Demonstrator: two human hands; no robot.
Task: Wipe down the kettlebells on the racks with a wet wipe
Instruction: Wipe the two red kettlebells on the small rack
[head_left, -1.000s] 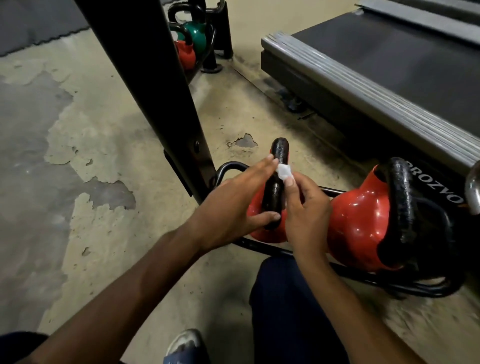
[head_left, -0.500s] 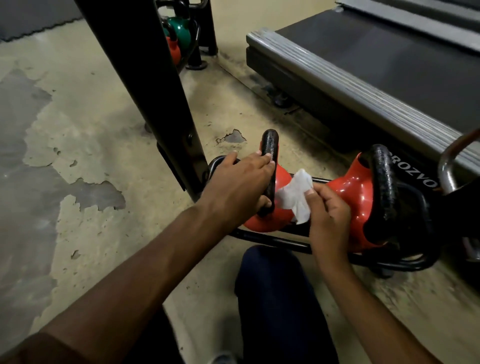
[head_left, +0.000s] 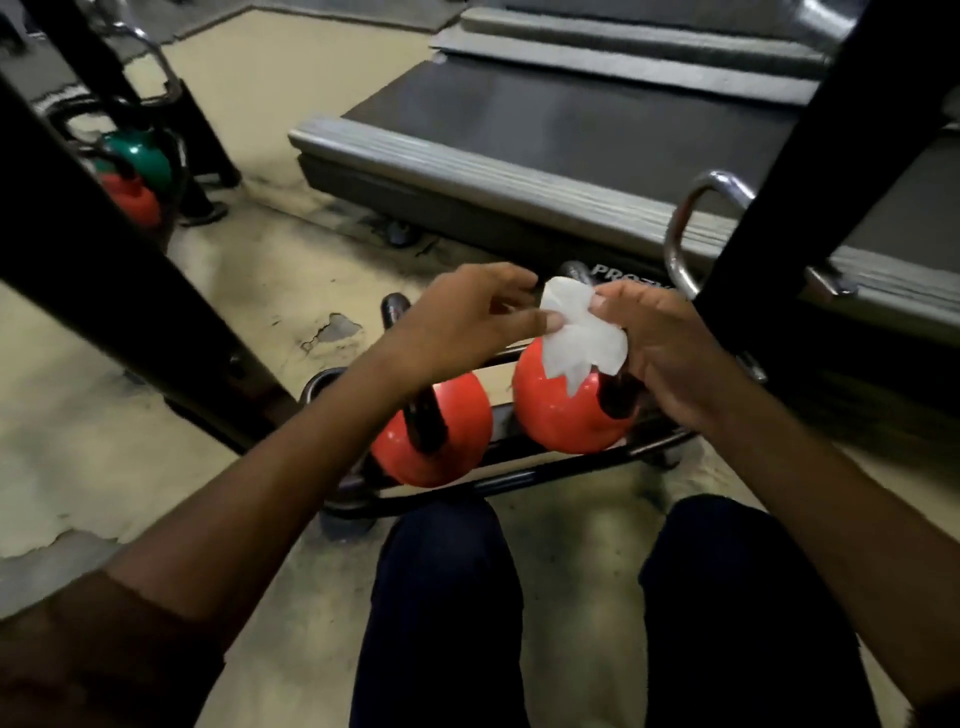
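Note:
Two red kettlebells with black handles sit on the low black rack. The left kettlebell stands free of my hands. Above the right kettlebell I hold a white wet wipe spread between both hands. My left hand pinches the wipe's left edge with thumb and fingers. My right hand pinches its right side, partly hiding that kettlebell's handle.
Black rack uprights slant at the left and right. A treadmill deck lies just behind the rack. A green kettlebell and a red one sit on another rack far left. A chrome handle is at right. My knees are below.
My left hand let go of the left kettlebell's handle and took the wipe's edge. Both hands moved right, over the right kettlebell, and the wipe is now spread between them.

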